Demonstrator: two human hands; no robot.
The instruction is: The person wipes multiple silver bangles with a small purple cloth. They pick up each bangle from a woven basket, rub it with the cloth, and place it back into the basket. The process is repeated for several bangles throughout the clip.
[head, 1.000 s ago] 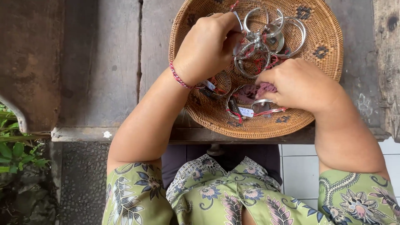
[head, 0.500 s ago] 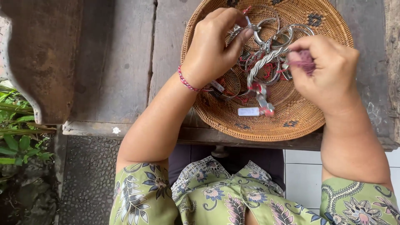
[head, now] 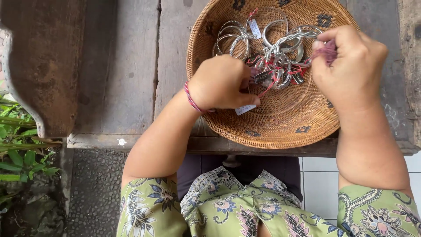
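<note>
Silver bangles (head: 274, 52) lie in a tangled heap inside the round woven basket (head: 280, 127), toward its far side, tied with red threads and small tags. That basket rests on the weathered wooden desk (head: 127, 79), its near rim close to the desk's front edge. Over the basket's near left part, the left hand (head: 221, 83), with a red cord bracelet (head: 190, 97) at the wrist, has its fingers curled in, pinching a red thread beside a white tag (head: 244, 109). Over the basket's right side, the right hand (head: 351, 66) has its fingers clenched on a pinkish bundle of thread (head: 326, 49) that leads to the bangles. Left of the desk, well away from the basket, green leaves (head: 17, 149) show.
</note>
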